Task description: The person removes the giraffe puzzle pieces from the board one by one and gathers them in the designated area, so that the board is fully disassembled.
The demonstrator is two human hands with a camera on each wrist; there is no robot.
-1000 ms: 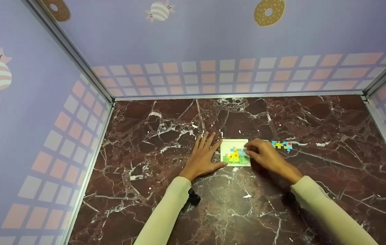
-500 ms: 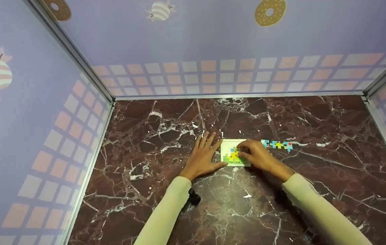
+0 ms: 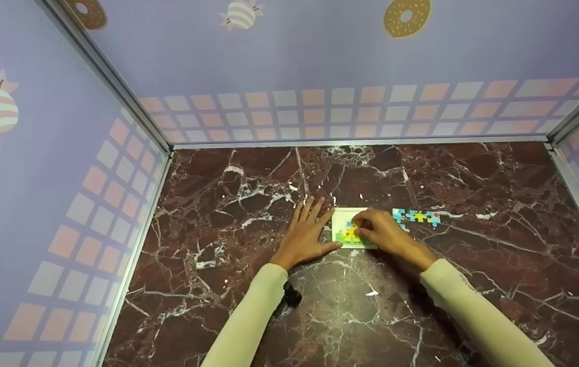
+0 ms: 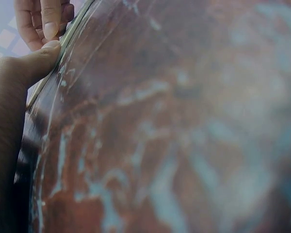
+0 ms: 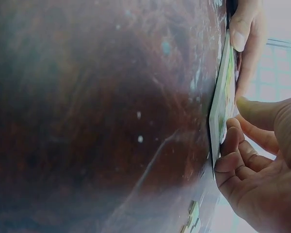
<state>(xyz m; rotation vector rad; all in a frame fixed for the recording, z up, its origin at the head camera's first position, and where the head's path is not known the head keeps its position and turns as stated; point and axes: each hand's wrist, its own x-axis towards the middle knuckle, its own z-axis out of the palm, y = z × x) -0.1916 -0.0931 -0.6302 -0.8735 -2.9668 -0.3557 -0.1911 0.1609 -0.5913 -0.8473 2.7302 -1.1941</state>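
A small white puzzle board (image 3: 341,216) with a colourful picture lies flat on the marble table (image 3: 218,204). My left hand (image 3: 305,232) lies flat beside it with fingers spread, and its thumb (image 4: 39,60) presses the board's left edge. My right hand (image 3: 380,232) covers the board's right half, its curled fingers (image 5: 231,145) touching the picture side of the board (image 5: 222,97). Whether they pinch a piece is hidden. A short row of joined blue and yellow puzzle pieces (image 3: 418,216) lies just to the right of the board.
Lilac patterned walls (image 3: 320,61) enclose the table on the left, back and right. A small black object (image 3: 292,295) sits under my left forearm. A white fleck (image 3: 371,293) lies on the marble nearer to me.
My right hand has slid left from the board's right edge to over its picture, uncovering the left end of the row of pieces. The left hand has stayed put.
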